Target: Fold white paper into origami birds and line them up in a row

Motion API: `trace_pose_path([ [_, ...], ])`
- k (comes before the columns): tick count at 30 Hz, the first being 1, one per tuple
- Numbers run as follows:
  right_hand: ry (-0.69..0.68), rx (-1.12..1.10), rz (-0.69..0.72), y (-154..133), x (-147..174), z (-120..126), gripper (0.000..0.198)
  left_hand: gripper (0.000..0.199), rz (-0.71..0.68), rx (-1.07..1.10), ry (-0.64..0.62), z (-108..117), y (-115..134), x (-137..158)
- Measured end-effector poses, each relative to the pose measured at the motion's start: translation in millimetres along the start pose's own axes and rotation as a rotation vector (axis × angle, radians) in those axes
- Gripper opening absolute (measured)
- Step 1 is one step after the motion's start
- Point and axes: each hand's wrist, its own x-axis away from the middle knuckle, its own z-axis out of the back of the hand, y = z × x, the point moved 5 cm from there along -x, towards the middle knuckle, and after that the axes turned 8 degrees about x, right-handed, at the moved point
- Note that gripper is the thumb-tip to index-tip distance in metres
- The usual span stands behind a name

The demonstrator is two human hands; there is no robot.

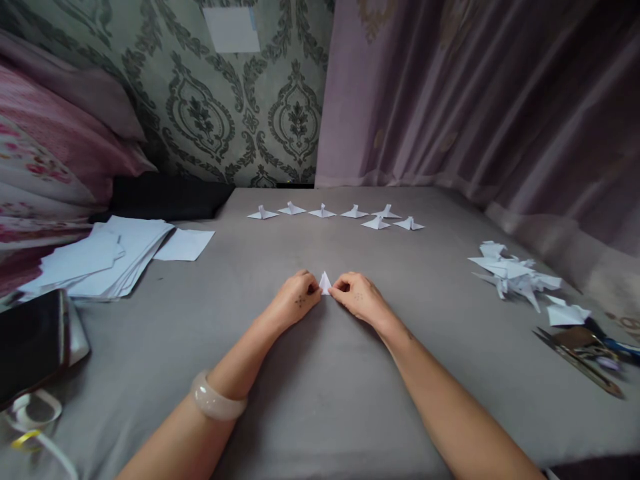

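Note:
Between my two hands is a small folded piece of white paper [325, 283], pointed at the top, low over the grey cloth. My left hand [299, 298] pinches its left edge, fingers curled. On the other side my right hand [361, 298] pinches the right edge between thumb and fingers. The fingertips partly cover the paper's lower corners. Farther back stand several finished-looking folded paper figures [323, 211] with spread flat sides and a raised middle, set in a loose row.
Stacked white paper sheets [125, 257] lie at the left, near a black phone [33, 347] and a white cable [55, 453]. To the right sit a heap of folded paper pieces [515, 270] and scissors [575, 363]. A patterned wall and purple curtain [400, 93] bound the back.

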Motion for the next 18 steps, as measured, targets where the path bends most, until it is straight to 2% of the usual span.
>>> trace_pose_path([
  [7, -0.009, 0.019, -0.016, 0.5, -1.0, -1.6, 0.018, 0.010, -0.005, -0.029, 0.011, -2.7, -5.1, 2.7],
  [11, 0.002, 0.035, -0.015, -0.2, 0.2, -0.5, 0.014, 0.004, -0.047, -0.050, 0.028, -2.1, 1.5, 6.4],
  [15, 0.013, 0.091, 0.070, -9.6, 5.4, 1.3, 0.010, 0.020, -0.093, -0.215, -0.078, -4.5, 16.4, 10.6],
  [18, -0.006, 0.248, 0.137, -22.1, 15.0, 2.3, 0.021, 0.031, -0.126, -0.386, -0.197, -5.9, 28.5, 17.8],
])
